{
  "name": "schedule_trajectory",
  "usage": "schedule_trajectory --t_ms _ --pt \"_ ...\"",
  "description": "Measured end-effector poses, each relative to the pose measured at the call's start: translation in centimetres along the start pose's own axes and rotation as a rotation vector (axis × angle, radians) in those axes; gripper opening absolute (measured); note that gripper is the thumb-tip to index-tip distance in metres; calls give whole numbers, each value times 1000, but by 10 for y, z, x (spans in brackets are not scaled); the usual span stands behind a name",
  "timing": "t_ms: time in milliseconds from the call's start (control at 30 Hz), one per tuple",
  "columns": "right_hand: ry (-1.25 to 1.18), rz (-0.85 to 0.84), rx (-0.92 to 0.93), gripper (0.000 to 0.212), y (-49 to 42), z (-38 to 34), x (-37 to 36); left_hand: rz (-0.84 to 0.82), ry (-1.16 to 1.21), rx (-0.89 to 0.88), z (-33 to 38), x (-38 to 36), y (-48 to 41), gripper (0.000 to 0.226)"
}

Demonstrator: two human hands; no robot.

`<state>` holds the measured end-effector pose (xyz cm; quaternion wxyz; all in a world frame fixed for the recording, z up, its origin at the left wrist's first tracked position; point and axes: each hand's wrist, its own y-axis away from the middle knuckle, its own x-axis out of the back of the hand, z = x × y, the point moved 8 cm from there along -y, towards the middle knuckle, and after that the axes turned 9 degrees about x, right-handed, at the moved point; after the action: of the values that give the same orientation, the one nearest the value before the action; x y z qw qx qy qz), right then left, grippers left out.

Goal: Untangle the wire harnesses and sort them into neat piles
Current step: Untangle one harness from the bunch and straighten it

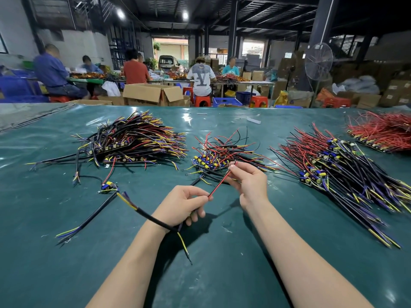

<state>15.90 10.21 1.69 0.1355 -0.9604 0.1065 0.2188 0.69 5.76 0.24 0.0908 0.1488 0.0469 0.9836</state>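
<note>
My left hand (184,204) and my right hand (249,181) hold one wire harness above the green table (222,263). Between them runs its thin red-and-black wire pair (219,185): the left hand pinches the lower end, the right hand pinches the upper end. The harness's thick black cable (155,220) loops under my left wrist, with yellow and blue leads at its ends. A small tangled pile (224,154) lies just beyond my hands. A big pile (135,141) sits at the left, another long pile (338,172) at the right.
A red-wire pile (382,132) lies at the far right. One loose harness with a small board (109,186) lies left of my hands. Beyond the table's far edge are cardboard boxes (153,94), red stools, a standing fan (318,63) and several seated people.
</note>
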Motion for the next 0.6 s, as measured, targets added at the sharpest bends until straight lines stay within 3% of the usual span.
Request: schedule_trajectory --t_ms 200,367,600 --pt "-155 60 -143 23 3 7 3 -24 30 1 0 -1 0 23" --pt "-292 11 -316 17 6 17 -2 -44 20 9 -1 -1 0 23" --pt "-472 64 -403 18 12 21 -5 -72 54 13 -1 -2 1 22"
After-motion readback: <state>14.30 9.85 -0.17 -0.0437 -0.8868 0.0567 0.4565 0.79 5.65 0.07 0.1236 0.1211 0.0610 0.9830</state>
